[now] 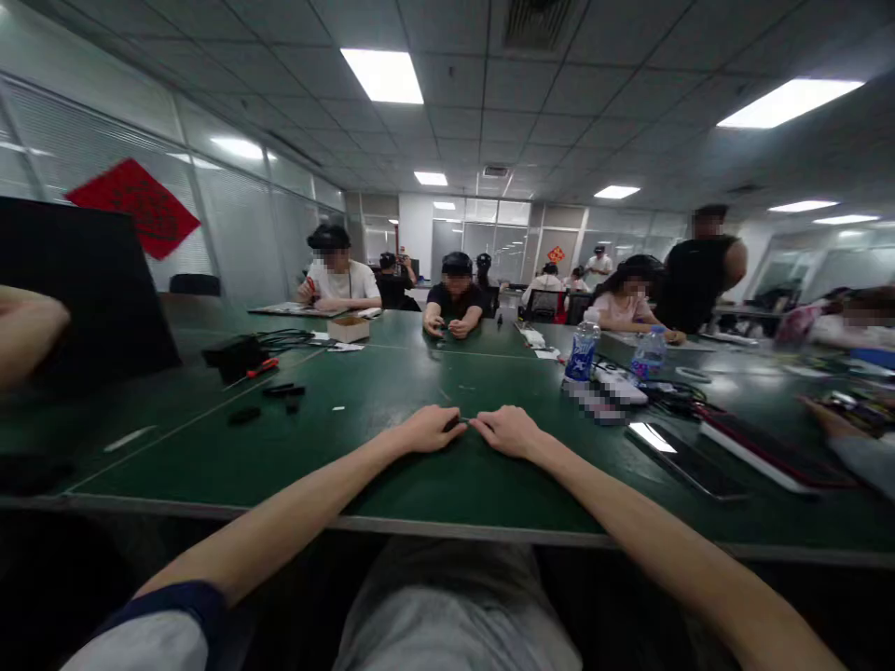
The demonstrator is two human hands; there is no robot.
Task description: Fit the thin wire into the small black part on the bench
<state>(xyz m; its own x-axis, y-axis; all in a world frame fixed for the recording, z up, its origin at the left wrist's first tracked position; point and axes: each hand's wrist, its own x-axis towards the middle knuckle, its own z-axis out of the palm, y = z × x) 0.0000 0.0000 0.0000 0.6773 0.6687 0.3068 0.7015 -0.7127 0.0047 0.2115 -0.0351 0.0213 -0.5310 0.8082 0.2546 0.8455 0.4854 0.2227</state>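
The person's left hand (pixel 424 430) and right hand (pixel 507 431) rest side by side on a green tabletop (pixel 350 471), reaching out from bare forearms above grey trousers (pixel 447 606). A white sleeve with navy trim (pixel 158 629) shows at the lower left. The left hand's fingers curve downward, and their tips touch a small dark object (pixel 454 424) lying between the hands; it is too small to identify, and the view does not settle whether it is gripped. The right hand is relaxed and holds nothing visible, with its fingertips just beside that object.

To the right lie a black smartphone (pixel 681 459) and a flat red-and-white case (pixel 769 452). Beyond them stand two plastic water bottles (pixel 582 352), near a blurred white device (pixel 619 385). To the left lie small black parts (pixel 283 390), a red-handled screwdriver (pixel 262 367), a black case (pixel 234 357) and a cardboard box (pixel 348 328).

Another person's forearm (pixel 28 331) enters at the far left, and another hand (pixel 825 419) reaches in at the right. Seated co-workers (pixel 454 298) line the far side of the table, while a person in black (pixel 695 280) stands behind them.
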